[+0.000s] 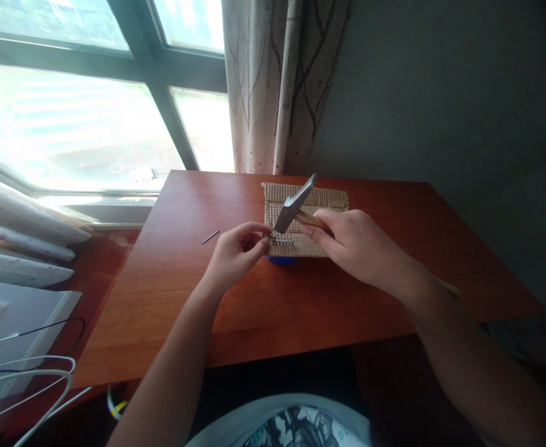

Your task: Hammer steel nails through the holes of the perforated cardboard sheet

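My right hand (347,239) is closed round the wooden handle of a hammer (296,203), close below its grey metal head. The hammer's lower face hangs just above a piece of cardboard (333,198) that has rows of small holes. At the cardboard's left edge, thumb and forefinger of my left hand (240,248) are pinched together beside the hammer face. What they pinch is too small to make out. A row of small dark and light marks (285,241) runs along the cardboard near these fingertips. Something blue (281,260) shows under its front edge.
A thin metal rod (210,236) lies on the reddish wooden table (170,298) left of my left hand. A wooden stick end (448,287) shows beyond my right forearm. Window, curtain (259,81) and wall border the table; white cables (44,372) hang at lower left.
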Tool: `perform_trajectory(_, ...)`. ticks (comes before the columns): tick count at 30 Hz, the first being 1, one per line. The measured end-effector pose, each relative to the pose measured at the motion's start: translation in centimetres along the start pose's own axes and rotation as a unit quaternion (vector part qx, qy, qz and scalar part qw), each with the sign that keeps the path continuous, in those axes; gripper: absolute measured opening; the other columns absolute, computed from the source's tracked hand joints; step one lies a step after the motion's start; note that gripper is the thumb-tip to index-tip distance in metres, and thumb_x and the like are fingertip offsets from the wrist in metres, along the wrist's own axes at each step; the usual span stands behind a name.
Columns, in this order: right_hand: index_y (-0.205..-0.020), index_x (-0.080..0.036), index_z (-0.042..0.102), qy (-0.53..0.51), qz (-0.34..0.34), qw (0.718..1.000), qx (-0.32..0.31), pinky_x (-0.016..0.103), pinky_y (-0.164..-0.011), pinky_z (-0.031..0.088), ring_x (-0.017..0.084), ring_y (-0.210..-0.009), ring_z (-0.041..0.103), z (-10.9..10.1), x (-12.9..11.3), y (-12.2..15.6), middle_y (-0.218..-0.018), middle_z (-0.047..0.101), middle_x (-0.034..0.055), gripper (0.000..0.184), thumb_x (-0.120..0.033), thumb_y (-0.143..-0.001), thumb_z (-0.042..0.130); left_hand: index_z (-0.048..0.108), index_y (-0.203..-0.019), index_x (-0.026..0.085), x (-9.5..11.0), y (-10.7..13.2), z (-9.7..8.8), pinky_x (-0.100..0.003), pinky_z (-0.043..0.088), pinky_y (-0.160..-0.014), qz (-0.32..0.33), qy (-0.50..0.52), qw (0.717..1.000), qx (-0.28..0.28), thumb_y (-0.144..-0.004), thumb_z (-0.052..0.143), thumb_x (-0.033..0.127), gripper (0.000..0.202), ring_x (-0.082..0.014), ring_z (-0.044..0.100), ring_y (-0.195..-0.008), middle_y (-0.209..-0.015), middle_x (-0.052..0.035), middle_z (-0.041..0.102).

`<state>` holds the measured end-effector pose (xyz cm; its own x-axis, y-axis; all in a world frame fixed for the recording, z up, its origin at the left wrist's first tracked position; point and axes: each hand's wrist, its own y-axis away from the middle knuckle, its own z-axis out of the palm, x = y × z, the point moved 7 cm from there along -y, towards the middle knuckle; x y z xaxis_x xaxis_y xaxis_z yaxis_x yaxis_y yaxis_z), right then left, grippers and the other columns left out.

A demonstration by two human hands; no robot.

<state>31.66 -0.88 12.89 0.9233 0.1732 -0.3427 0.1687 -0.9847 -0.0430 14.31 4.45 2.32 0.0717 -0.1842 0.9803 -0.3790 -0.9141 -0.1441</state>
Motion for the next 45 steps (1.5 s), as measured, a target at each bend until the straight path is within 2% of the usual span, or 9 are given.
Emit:
perform_trajectory(5,-0.076,-0.021,0.051,-0.004,0.008,1.000,0.002,0.028,-0.056,0.028,0.014,-0.059,0.052,0.0,0.4,0.0,-0.067,0.059,0.0001,0.034,-0.045,-0.100,0.045,0.073,-0.087,0.013,0.2,0.0,-0.1,-0.021,0.045,-0.054,-0.032,0.076,0.995,0.050,-0.078,0.076,0.032,0.021,-0.0112,0.060,-0.061,-0.073,-0.0031,0.071)
perform_trajectory(9,-0.074,-0.021,0.050,-0.016,0.002,1.000,0.009,0.028,-0.056,0.028,0.014,-0.060,0.052,0.0,0.4,0.0,-0.066,0.059,-0.0001,0.034,-0.044,-0.100,0.046,0.074,-0.087,0.013,-0.3,0.0,-0.1,-0.022,0.046,-0.058,-0.052,0.084,0.993,0.066,-0.076,0.079,0.037,0.027,-0.0122,0.061,-0.066,-0.079,-0.0053,0.073)
perform_trajectory(22,-0.072,-0.021,0.048,-0.007,-0.005,1.000,0.009,0.028,-0.055,0.026,0.012,-0.056,0.047,0.3,0.3,-0.1,-0.062,0.054,-0.0016,0.034,-0.042,-0.099,0.048,0.072,-0.089,0.013,-1.3,-0.1,0.3,-0.021,0.041,-0.056,-0.051,0.038,0.998,0.027,-0.080,0.071,0.029,0.018,-0.0100,0.054,-0.061,-0.066,-0.0004,0.062)
perform_trajectory(28,-0.077,-0.021,0.052,0.002,-0.014,1.000,0.017,0.027,-0.056,0.027,0.013,-0.058,0.049,0.1,-0.6,-0.2,-0.067,0.058,-0.0003,0.031,-0.042,-0.100,0.047,0.072,-0.091,0.012,-1.3,-0.1,0.3,-0.022,0.042,-0.058,-0.067,0.042,0.996,0.028,-0.078,0.071,0.031,0.023,-0.0116,0.055,-0.063,-0.069,-0.0023,0.064)
perform_trajectory(32,-0.080,-0.021,0.053,0.046,-0.014,0.999,-0.003,0.028,-0.058,0.027,0.015,-0.061,0.052,0.6,-1.1,-0.5,-0.069,0.060,0.0017,0.030,-0.042,-0.100,0.045,0.071,-0.089,0.012,-1.1,-0.1,0.3,-0.022,0.041,-0.057,-0.067,0.038,0.997,0.021,-0.078,0.071,0.032,0.023,-0.0113,0.054,-0.062,-0.069,-0.0023,0.064)
perform_trajectory(36,-0.082,-0.021,0.055,0.072,-0.008,0.997,-0.030,0.029,-0.057,0.026,0.017,-0.063,0.054,1.3,-1.0,-0.7,-0.071,0.062,0.0035,0.032,-0.043,-0.101,0.042,0.070,-0.088,0.012,-1.2,-0.1,0.3,-0.022,0.038,-0.055,-0.066,0.031,0.997,0.020,-0.079,0.071,0.033,0.023,-0.0105,0.051,-0.060,-0.068,-0.0019,0.063)
perform_trajectory(45,-0.083,-0.022,0.055,0.073,0.001,0.997,-0.029,0.029,-0.057,0.026,0.017,-0.063,0.054,1.6,-0.7,-0.6,-0.073,0.063,0.0035,0.033,-0.046,-0.101,0.040,0.071,-0.091,0.012,-1.4,-0.2,0.4,-0.022,0.041,-0.056,-0.065,0.035,0.997,0.016,-0.079,0.071,0.034,0.024,-0.0117,0.054,-0.062,-0.070,-0.0027,0.065)
